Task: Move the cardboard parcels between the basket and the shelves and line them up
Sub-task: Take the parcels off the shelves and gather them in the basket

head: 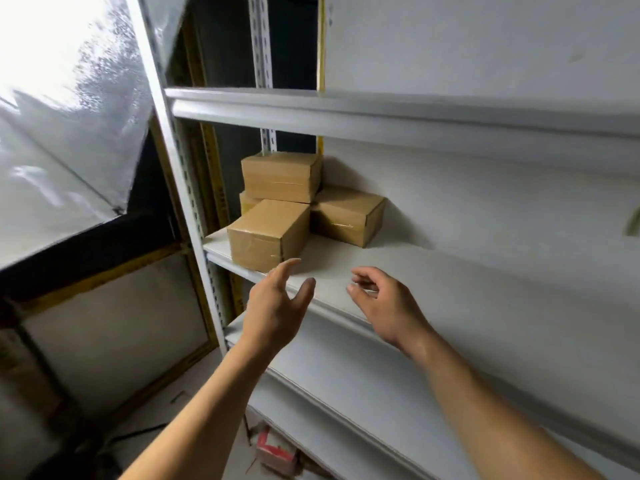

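Observation:
Several brown cardboard parcels sit at the left end of a white middle shelf (433, 271). The front parcel (268, 233) stands at the shelf's front edge. Behind it a top parcel (281, 175) rests on a partly hidden one (248, 202), and another parcel (348, 215) lies to the right against the back wall. My left hand (277, 306) hovers just below and right of the front parcel, fingers spread and holding nothing. My right hand (384, 303) hangs over the shelf's front edge, fingers loosely curled and empty. No basket is in view.
An upper white shelf (381, 116) runs overhead and lower shelves (346, 375) step down below. The perforated upright post (194, 202) borders the parcels on the left. Plastic sheeting (69, 116) hangs at the left. A red-and-white object (273, 448) lies on the floor.

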